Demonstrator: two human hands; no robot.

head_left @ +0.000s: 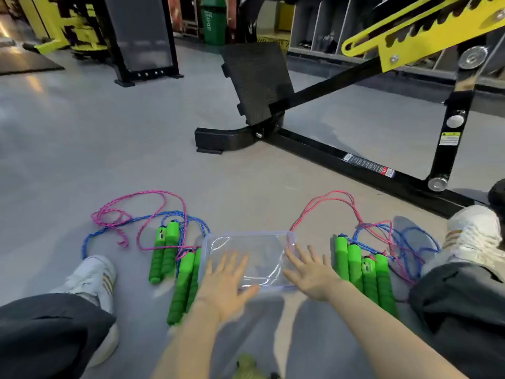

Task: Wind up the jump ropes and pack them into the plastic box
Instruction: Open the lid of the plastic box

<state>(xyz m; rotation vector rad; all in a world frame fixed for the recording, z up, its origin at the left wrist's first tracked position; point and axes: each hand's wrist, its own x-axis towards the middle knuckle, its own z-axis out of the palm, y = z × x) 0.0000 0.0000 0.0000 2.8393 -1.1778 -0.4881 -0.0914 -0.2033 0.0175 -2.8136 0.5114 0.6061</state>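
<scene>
A clear plastic box point(247, 236) with a bluish rim lies on the grey floor between my legs. My left hand point(224, 283) is spread flat over its near left part. My right hand point(310, 272) is spread over its right edge, fingers straight. Left of the box lie green foam handles point(164, 255) with loose pink and blue ropes point(142, 214) trailing behind them. Right of the box lie more green handles point(363, 272), their pink and blue ropes point(382, 228) tangled on the floor.
A black and yellow gym machine frame point(341, 157) with a tilted footplate point(257, 83) stands just beyond the ropes. My white shoes sit at left point(93, 277) and right point(472, 233). A green bin point(213, 20) stands far back.
</scene>
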